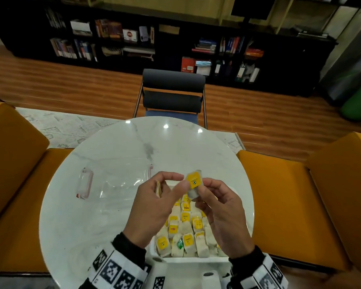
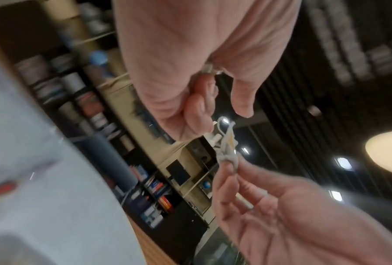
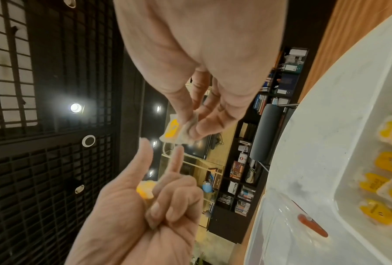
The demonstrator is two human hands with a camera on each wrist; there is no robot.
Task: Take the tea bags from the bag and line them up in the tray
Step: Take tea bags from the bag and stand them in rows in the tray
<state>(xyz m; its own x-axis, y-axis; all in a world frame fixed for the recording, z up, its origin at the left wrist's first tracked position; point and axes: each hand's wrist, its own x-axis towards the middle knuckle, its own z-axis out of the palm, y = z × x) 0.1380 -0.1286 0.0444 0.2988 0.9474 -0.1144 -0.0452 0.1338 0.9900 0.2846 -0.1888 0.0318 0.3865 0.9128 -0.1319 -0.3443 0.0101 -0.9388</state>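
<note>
My right hand [image 1: 203, 187] pinches a tea bag [image 1: 193, 182] with a yellow tag, raised above the white tray [image 1: 188, 260]. My left hand [image 1: 178, 180] reaches its thumb and index finger to that same tea bag. Its other fingers curl round a second tea bag [image 1: 158, 189], whose yellow tag [image 3: 146, 190] shows in the right wrist view. The pinched tea bag [image 3: 176, 131] hangs from my right fingers; from the left wrist it looks crumpled, string [image 2: 227, 141] loose. Several tea bags [image 1: 184, 228] lie in rows in the tray. The clear plastic bag [image 1: 117, 184] lies flat to the left.
The round white marble table [image 1: 92, 215] holds everything. A red-edged end [image 1: 84, 182] of the clear bag lies at the left. A dark chair [image 1: 172, 92] stands beyond the table's far edge, and orange seats [image 1: 290, 201] flank both sides. A paper roll [image 1: 208, 277] sits by the near edge.
</note>
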